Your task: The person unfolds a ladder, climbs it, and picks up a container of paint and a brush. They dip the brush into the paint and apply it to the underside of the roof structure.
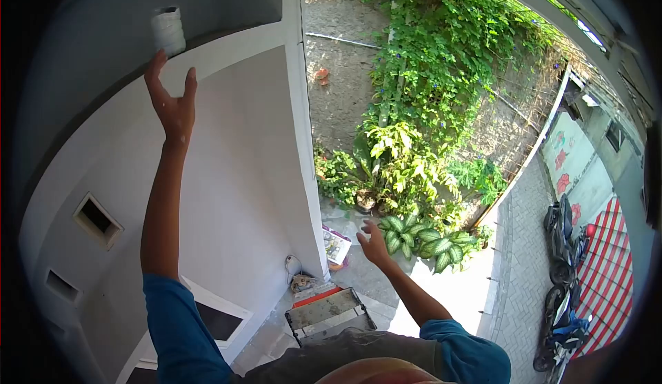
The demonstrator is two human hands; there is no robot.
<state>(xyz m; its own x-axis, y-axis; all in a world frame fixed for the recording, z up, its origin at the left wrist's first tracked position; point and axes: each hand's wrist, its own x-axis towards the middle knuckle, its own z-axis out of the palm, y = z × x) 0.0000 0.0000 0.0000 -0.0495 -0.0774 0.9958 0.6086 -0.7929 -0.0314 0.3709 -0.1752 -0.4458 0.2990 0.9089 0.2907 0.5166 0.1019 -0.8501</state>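
A white cylindrical roll (169, 31), wound or ridged round its side, stands on the dark ledge high on the wall. My left hand (175, 110) is raised up to it, thumb and fingers spread, with a fingertip right at the roll's lower edge. Nothing shows between those fingers. Out to the side, my right hand (374, 244) hangs in the air with its fingers apart and holds nothing. Behind it in this view are broad-leaved plants (441, 242) and the paved ground.
Below me is a dusty step platform (329, 309) with a red strip. A coil of cord (301, 283) lies by the white wall (234, 156). Leafy vines (441, 53) cover the rough wall opposite. Motorbikes (560, 301) stand on the paved lane to the right.
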